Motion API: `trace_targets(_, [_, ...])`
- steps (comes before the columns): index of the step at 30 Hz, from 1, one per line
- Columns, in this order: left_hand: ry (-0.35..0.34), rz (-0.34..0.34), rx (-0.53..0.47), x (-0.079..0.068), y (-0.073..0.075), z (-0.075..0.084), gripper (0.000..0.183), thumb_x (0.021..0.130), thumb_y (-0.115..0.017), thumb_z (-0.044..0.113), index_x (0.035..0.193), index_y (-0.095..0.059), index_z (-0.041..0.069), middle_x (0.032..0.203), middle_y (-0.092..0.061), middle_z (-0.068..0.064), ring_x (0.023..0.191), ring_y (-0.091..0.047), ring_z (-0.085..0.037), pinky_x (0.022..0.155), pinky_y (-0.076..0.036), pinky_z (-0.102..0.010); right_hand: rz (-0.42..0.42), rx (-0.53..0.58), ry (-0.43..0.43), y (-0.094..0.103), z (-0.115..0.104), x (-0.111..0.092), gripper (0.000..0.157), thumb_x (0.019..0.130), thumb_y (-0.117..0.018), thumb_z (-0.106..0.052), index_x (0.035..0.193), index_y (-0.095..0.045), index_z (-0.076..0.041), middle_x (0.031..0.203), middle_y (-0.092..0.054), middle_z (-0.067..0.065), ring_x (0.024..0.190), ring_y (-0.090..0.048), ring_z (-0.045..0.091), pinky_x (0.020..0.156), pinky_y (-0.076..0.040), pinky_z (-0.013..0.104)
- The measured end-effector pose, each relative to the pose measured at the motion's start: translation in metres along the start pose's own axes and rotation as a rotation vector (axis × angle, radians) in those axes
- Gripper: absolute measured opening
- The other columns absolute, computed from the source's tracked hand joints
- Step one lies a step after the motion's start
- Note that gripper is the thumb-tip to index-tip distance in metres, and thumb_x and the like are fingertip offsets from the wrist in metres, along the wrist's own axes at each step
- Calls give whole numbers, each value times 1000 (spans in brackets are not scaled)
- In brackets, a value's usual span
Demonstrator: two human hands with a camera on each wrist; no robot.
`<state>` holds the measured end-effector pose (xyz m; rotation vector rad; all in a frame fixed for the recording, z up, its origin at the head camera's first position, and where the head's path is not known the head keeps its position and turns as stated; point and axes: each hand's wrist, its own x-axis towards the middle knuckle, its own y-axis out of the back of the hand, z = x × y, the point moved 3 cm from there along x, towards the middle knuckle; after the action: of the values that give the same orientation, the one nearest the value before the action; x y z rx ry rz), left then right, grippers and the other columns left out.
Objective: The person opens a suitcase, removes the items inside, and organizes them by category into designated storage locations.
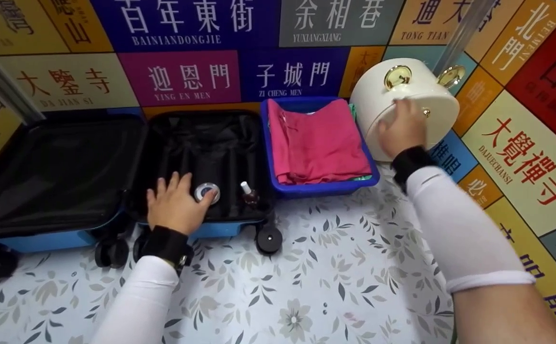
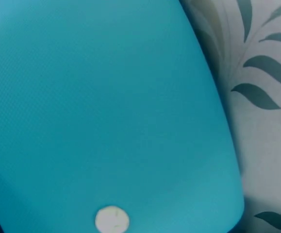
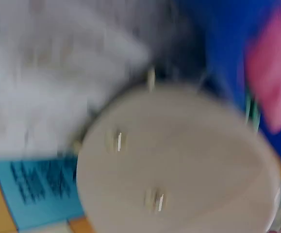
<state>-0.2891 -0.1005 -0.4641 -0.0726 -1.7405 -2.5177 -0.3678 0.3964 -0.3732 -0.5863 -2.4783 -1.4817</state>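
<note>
My left hand (image 1: 175, 205) rests at the front edge of an open black-lined suitcase (image 1: 211, 143), fingers spread inside. Its thumb overlaps a small round tin (image 1: 206, 186) lying in there. A little bottle of nail polish (image 1: 249, 193) with a white cap lies to the tin's right. At the right, my right hand (image 1: 403, 126), blurred, is raised in front of a white drum-shaped box (image 1: 371, 102) with gold ear-like trims, its fingers loosely extended. In the right wrist view the same white box (image 3: 189, 145) shows small gold knobs on its face. Only the suitcase's blue shell (image 2: 111, 107) fills the left wrist view.
Between suitcase and white box stands a blue basket (image 1: 325, 191) holding folded pink cloth (image 1: 321, 143). The suitcase's other half (image 1: 62, 172) lies open at the left. Black wheels (image 1: 269, 239) jut toward me over the leaf-patterned surface (image 1: 292, 296). Colourful sign-covered walls (image 1: 177, 81) close the back and right.
</note>
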Motion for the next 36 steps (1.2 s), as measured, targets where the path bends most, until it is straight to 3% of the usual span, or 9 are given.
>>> trace_targets(2, [-1, 1, 0, -1, -1, 1, 89, 96, -53, 74, 160, -45, 14, 169, -36, -21, 157, -24, -53, 126, -12, -72, -43, -72, -16, 14, 6, 16, 73, 96, -64, -19, 161, -36, -3, 172, -20, 27, 156, -23, 51, 130, -17, 63])
trace_targets(5, [-5, 1, -3, -2, -2, 3, 88, 96, -54, 74, 160, -45, 14, 168, -36, -22, 157, -24, -53, 126, -11, -72, -154, -168, -64, 26, 18, 33, 91, 96, -66, -24, 170, -13, -11, 176, 11, 22, 160, 6, 55, 129, 2, 69])
trace_targets(9, [-1, -6, -3, -2, -3, 5, 87, 97, -54, 73, 160, -45, 15, 169, -36, -20, 158, -23, -51, 127, -11, -71, -251, -232, -109, 31, 32, 42, 99, 93, -67, -24, 171, -7, -13, 175, 15, 25, 155, 20, 60, 122, 11, 77])
trace_targets(16, [9, -6, -5, -3, -1, 5, 88, 96, -54, 75, 160, -45, 15, 169, -36, -19, 158, -22, -51, 127, -10, -71, -239, -323, -29, 26, 35, 47, 90, 89, -63, -12, 167, -19, -3, 169, -12, 36, 154, 4, 65, 126, 7, 73])
trace_targets(22, [15, 1, 4, -1, 1, 1, 86, 96, -55, 72, 160, -45, 15, 169, -36, -19, 158, -23, -51, 127, -10, -72, -248, -314, 7, 18, 33, 48, 89, 90, -63, -10, 167, -20, -4, 169, -14, 36, 154, 3, 64, 127, 4, 72])
trace_targets(28, [25, -8, 2, 2, 1, 1, 86, 97, -54, 72, 160, -45, 15, 169, -36, -19, 158, -23, -51, 127, -10, -72, -216, -289, 67, 15, 28, 50, 79, 90, -59, -8, 163, -30, 1, 165, -25, 37, 154, -13, 59, 130, -6, 64])
trace_targets(36, [28, 16, -17, 2, -1, 0, 81, 97, -57, 68, 157, -49, 14, 167, -40, -19, 157, -25, -51, 126, -11, -72, -197, -239, 123, 17, 33, 46, 76, 91, -63, -6, 161, -36, 0, 166, -23, 36, 155, -12, 60, 131, -7, 63])
